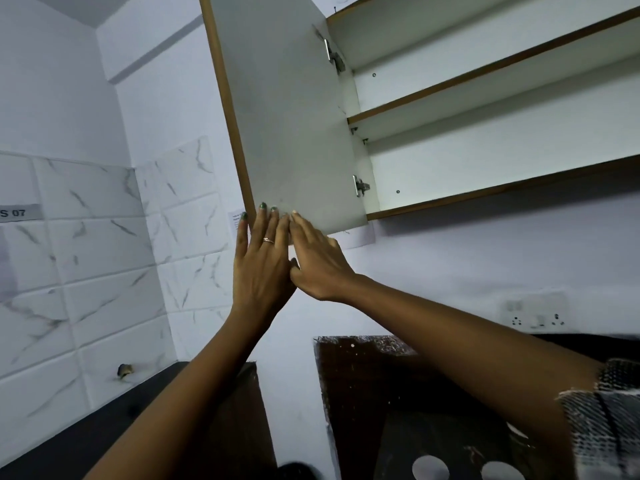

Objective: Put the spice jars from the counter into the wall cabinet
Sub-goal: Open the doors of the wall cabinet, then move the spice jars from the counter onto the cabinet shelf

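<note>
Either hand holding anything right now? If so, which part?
Nothing gripped. The left hand and right hand lie with straight fingers against the lower corner of the open cabinet door, touching it, not curled round it.

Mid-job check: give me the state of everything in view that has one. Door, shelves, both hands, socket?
Cabinet door: swung open.
Cabinet shelves: no jars on the visible part.
Left hand: fingers straight, fingertips on the door's lower corner.
Right hand: fingers straight, touching the door's lower edge.
Wall socket: nothing plugged in; switch position too blurred to tell.
</note>
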`<control>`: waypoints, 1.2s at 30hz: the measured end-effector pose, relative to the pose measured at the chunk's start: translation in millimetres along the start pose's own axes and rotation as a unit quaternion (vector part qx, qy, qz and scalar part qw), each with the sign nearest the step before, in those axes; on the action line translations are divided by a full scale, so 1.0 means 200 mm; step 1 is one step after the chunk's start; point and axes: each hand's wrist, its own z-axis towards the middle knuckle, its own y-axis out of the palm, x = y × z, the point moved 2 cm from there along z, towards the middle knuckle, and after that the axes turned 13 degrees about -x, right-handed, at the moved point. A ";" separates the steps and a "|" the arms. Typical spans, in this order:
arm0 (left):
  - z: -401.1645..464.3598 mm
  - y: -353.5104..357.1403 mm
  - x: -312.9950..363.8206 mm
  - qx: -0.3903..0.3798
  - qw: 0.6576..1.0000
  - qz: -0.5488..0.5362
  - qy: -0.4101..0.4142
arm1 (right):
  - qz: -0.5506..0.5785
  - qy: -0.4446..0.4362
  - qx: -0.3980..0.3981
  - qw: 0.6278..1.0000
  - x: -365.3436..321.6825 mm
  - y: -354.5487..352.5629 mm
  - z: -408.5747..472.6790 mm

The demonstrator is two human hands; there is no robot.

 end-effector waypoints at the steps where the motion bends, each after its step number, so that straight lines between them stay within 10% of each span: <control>1: 0.00 -0.02 0.02 0.022 0.999 -0.021 0.009 | -0.013 -0.012 0.036 0.999 0.00 -0.03 -0.03; 12: -0.11 -0.03 0.53 0.088 0.932 -0.340 0.095 | -0.157 -0.021 0.147 0.976 0.32 -0.20 -0.54; 30: -0.44 0.36 1.80 -0.109 0.793 -0.564 0.204 | -0.195 0.208 0.010 0.959 1.18 -0.06 -1.57; 36: -0.64 0.49 2.35 -0.271 0.666 -0.649 0.249 | -0.153 0.314 -0.066 0.935 1.54 0.04 -2.01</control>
